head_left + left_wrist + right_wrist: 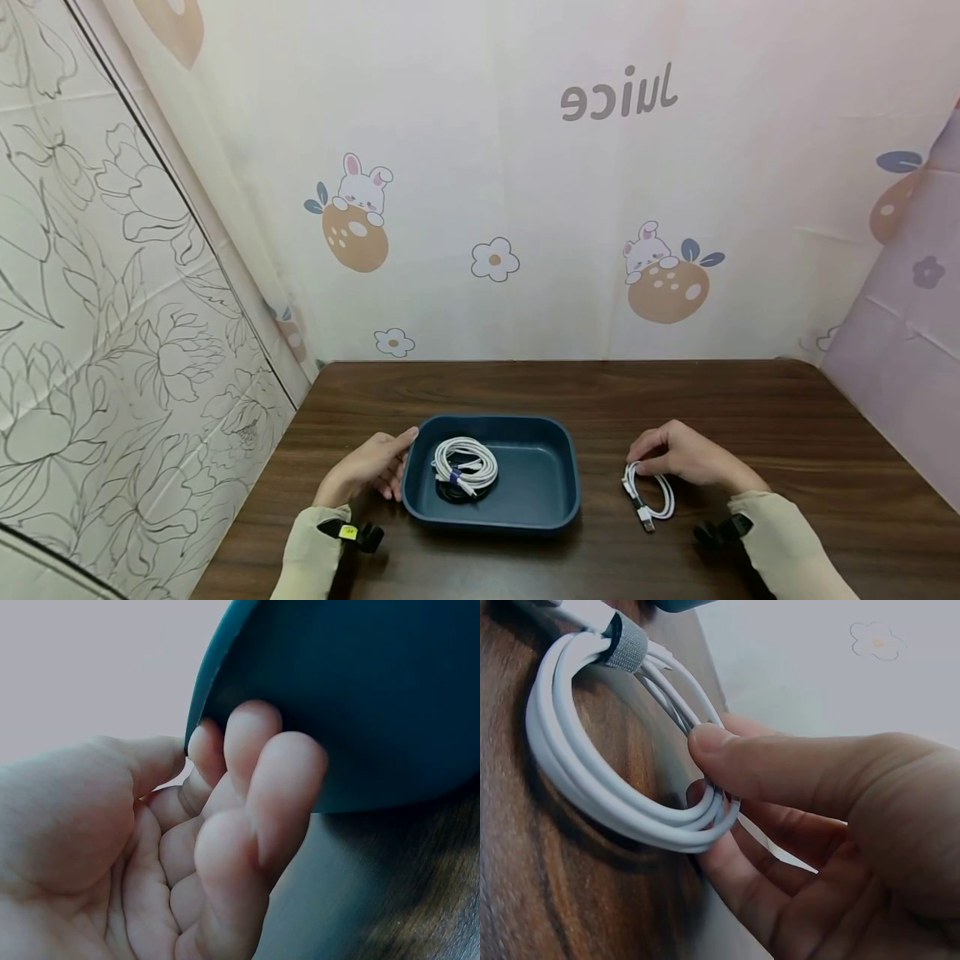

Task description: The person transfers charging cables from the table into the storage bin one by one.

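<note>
A dark blue rectangular tray (540, 487) sits on the table. My left hand (372, 467) holds it by its left side, thumb at the rim and curled fingers along the outer wall, as the left wrist view shows. Inside the tray, on the left, a coiled white cable (480, 458) with a purple tie lies over a coiled black cable (452, 493). Right of the tray, my right hand (686, 452) pinches a coiled white USB cable (592, 776) between thumb and fingers. A grey strap (626, 643) binds this coil, and its USB plug (648, 522) points toward the front.
The dark wooden table (712, 392) runs back to a wall covering (495, 325) printed with rabbits and flowers. A panel with flower line drawings (150, 333) stands along the left, and a lilac covering (900, 333) along the right. Black wrist bands (727, 530) sit on both sleeves.
</note>
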`<state>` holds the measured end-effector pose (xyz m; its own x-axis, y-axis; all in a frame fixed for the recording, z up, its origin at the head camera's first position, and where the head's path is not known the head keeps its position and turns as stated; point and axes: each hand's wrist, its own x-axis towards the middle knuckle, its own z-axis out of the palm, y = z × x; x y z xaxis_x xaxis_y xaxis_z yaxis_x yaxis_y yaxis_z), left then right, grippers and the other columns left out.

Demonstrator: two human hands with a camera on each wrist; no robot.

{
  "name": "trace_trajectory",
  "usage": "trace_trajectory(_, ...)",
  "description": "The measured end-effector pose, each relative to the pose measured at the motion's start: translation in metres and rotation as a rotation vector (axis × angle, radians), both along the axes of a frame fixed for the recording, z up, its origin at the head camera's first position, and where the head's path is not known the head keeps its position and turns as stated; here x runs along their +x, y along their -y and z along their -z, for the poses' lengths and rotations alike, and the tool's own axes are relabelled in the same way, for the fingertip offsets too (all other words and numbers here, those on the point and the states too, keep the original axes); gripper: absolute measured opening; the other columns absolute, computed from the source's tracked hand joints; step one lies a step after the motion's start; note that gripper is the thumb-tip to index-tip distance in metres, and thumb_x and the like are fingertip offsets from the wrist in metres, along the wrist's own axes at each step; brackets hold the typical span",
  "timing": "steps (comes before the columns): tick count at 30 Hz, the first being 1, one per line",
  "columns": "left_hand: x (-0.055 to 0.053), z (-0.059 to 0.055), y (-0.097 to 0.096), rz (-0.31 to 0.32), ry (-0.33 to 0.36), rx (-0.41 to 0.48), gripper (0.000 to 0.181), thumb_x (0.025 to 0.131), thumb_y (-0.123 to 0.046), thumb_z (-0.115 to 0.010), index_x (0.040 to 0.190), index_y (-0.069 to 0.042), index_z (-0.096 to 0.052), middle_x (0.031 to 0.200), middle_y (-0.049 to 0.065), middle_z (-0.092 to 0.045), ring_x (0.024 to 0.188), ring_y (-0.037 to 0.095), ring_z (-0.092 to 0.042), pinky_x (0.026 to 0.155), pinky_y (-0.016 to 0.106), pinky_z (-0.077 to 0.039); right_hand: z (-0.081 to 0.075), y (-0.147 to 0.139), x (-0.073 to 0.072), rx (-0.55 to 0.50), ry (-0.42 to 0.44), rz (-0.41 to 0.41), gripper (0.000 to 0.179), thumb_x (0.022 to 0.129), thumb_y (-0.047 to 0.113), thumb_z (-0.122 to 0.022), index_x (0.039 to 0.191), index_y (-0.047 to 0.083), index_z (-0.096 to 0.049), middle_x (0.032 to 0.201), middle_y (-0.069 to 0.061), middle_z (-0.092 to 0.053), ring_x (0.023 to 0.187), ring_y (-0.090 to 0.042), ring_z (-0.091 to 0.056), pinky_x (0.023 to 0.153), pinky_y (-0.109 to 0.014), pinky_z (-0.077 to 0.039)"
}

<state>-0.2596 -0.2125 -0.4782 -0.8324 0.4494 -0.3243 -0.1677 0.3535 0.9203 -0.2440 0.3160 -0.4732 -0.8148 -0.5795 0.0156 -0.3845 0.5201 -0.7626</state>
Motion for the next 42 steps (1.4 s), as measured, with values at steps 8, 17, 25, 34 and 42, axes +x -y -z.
trace_trajectory(8,0.0,0.0,0.0,0.001,-0.001,-0.003,0.064,0.106,-0.058,-0.045,0.076,-0.006,-0.065,0.061,0.002,-0.065,0.048,0.012,-0.064,0.046,0.024,-0.052,0.0,0.0,0.0,0.022,0.014,0.027,0.011,0.095,0.017,-0.074,0.103,0.013,-0.081,0.109,-0.006,-0.077,0.099,-0.011,-0.069,0.081,-0.024,-0.055)
trace_trajectory(17,0.0,-0.003,0.0,0.003,-0.008,-0.005,0.062,0.107,-0.056,-0.044,0.075,-0.007,-0.065,0.061,0.001,-0.065,0.048,0.011,-0.064,0.047,0.024,-0.052,-0.001,-0.001,0.001,0.003,0.018,0.043,0.013,0.096,0.017,-0.073,0.106,0.011,-0.08,0.107,-0.005,-0.077,0.097,-0.008,-0.069,0.078,-0.023,-0.056)
trace_trajectory(25,-0.001,-0.002,0.0,0.003,-0.008,-0.004,0.062,0.107,-0.057,-0.044,0.074,-0.008,-0.065,0.061,0.001,-0.065,0.048,0.011,-0.063,0.047,0.024,-0.052,-0.004,-0.003,0.002,-0.01,-0.023,0.054,0.015,0.096,0.018,-0.073,0.107,0.009,-0.079,0.106,-0.003,-0.077,0.095,-0.002,-0.067,0.077,-0.023,-0.055)
trace_trajectory(34,-0.002,0.0,0.0,0.004,0.0,0.0,0.063,0.106,-0.059,-0.045,0.075,-0.007,-0.065,0.061,0.002,-0.065,0.048,0.011,-0.063,0.047,0.024,-0.052,-0.008,-0.002,0.002,-0.011,-0.073,0.068,0.014,0.096,0.016,-0.074,0.106,0.008,-0.079,0.106,-0.004,-0.077,0.095,0.001,-0.066,0.075,-0.022,-0.055)
trace_trajectory(42,-0.002,0.001,0.0,0.002,0.003,-0.002,0.064,0.106,-0.059,-0.044,0.075,-0.007,-0.064,0.061,0.001,-0.065,0.048,0.011,-0.063,0.047,0.024,-0.052,-0.014,-0.005,0.005,-0.027,-0.059,0.082,0.015,0.097,0.016,-0.072,0.108,0.007,-0.078,0.106,-0.006,-0.077,0.09,-0.002,-0.067,0.071,-0.024,-0.056)
